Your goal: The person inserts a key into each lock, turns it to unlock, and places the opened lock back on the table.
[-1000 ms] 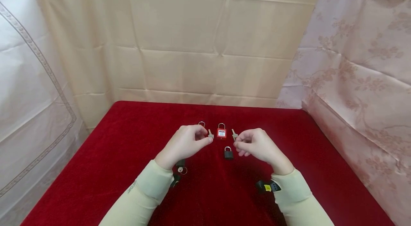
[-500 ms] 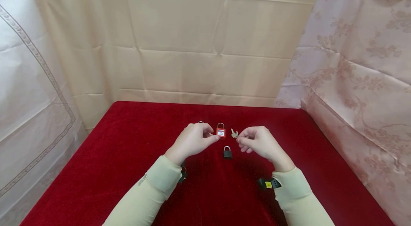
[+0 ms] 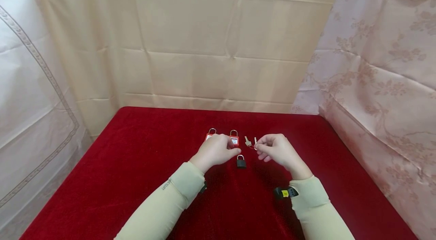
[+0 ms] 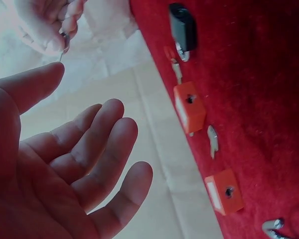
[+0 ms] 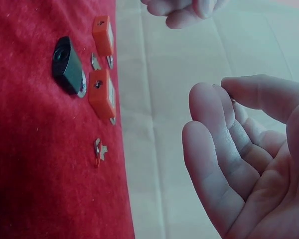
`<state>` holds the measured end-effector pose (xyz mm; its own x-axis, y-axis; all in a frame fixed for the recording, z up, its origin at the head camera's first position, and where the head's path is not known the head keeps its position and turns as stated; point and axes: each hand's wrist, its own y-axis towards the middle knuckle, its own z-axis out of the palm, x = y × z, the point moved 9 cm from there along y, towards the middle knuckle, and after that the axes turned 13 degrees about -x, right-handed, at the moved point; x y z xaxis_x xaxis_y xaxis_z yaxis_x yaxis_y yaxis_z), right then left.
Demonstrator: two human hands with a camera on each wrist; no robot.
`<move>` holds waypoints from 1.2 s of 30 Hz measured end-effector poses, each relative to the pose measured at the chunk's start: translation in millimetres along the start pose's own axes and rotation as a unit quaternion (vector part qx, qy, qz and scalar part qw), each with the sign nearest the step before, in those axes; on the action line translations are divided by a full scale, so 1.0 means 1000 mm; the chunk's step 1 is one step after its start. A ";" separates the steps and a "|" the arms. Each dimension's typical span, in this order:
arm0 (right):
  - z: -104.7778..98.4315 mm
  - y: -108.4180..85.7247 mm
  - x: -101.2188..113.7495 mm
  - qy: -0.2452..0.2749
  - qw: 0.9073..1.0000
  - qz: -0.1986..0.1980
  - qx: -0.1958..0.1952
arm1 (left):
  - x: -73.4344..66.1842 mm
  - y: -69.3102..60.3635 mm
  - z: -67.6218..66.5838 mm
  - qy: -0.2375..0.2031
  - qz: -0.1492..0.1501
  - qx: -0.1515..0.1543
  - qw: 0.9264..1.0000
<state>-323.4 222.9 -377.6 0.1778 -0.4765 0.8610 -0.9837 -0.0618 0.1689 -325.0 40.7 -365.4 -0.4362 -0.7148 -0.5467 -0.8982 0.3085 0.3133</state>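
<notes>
Right grip [image 3: 276, 151]: thumb and fingertips nearly together, pinching a slim metal piece [image 3: 255, 142] that looks like a key. It's shifted slightly right vs half a second ago, so we now see the pinched piece apart from the loose key [image 3: 248, 141] on the counter [image 3: 143, 149].

Left grip [image 3: 218, 151]: fingers spread and relaxed, no hold on anything. It's moved right and nearer us; the left red padlock [image 3: 209, 136] shows its body again, not just its loop. Another key [image 4: 213, 142], between the two red padlocks in the left wrist view, is now hidden from head view.

Right red padlock [image 3: 234, 140] sits just past the left fingertips; black padlock [image 3: 241, 162] lies between both grips, on our side.

Room: far counter edge runs behind the padlocks, curtain [image 3: 190, 43] beyond. We have wide red cloth left and right.
</notes>
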 end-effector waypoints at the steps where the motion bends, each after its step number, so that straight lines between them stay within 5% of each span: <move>1: 0.000 0.000 -0.001 0.001 1.000 0.001 0.001 | 0.000 0.001 0.003 0.003 -0.001 0.006 1.000; 17: 0.012 0.005 -0.028 -0.007 0.999 0.029 0.032 | 0.005 0.011 0.042 0.051 -0.044 0.062 0.996; 36: 0.020 0.002 -0.049 -0.022 0.995 0.070 0.061 | 0.019 0.013 0.069 0.107 -0.090 0.082 0.987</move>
<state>-334.4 228.7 -428.6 0.0397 -0.5264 0.8493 -0.9953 -0.0962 -0.0131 -348.6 73.9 -425.4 -0.2629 -0.8776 -0.4009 -0.9645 0.2493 0.0867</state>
